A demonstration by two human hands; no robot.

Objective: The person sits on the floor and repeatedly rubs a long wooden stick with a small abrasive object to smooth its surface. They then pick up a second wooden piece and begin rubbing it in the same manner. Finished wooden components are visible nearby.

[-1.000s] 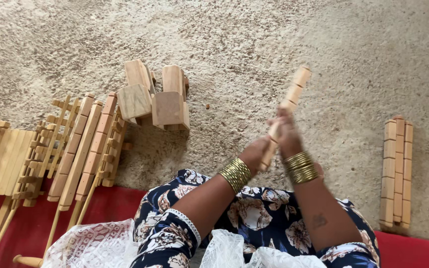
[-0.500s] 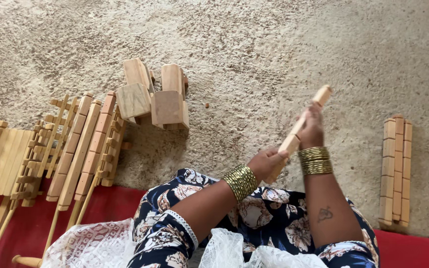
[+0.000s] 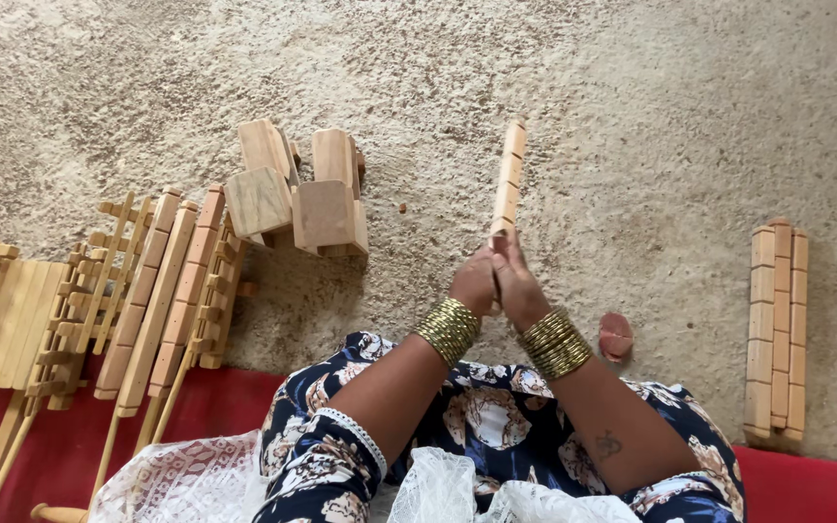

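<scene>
Only the head cam here, looking straight down at someone sitting on a sandy floor (image 3: 632,116) in a dark floral dress (image 3: 496,416). Both hands are pressed together low around one end of a notched wooden stick (image 3: 509,179), which points up and away from the body, nearly vertical in the shot. The left hand (image 3: 475,283) is wrapped on the stick's bottom end from its side, and the right hand (image 3: 517,283) is clamped on it from the other side, so the two are touching each other with the stick pinched between them. Stacks of gold bangles (image 3: 449,330) sit on both wrists. Off to the right, well apart from the hands, there's a neat bundle of similar sticks (image 3: 777,334) lying side by side. Between that bundle and the right forearm is a small reddish stone (image 3: 616,335). Up and left of the hands sit a few chunky wooden blocks (image 3: 297,194) clustered together. Further left there's a whole row of long slats and notched frames (image 3: 138,291) laid out, partly on a red cloth (image 3: 225,407) that runs along the bottom edge. Some white lace (image 3: 176,484) shows at the bottom too.
</scene>
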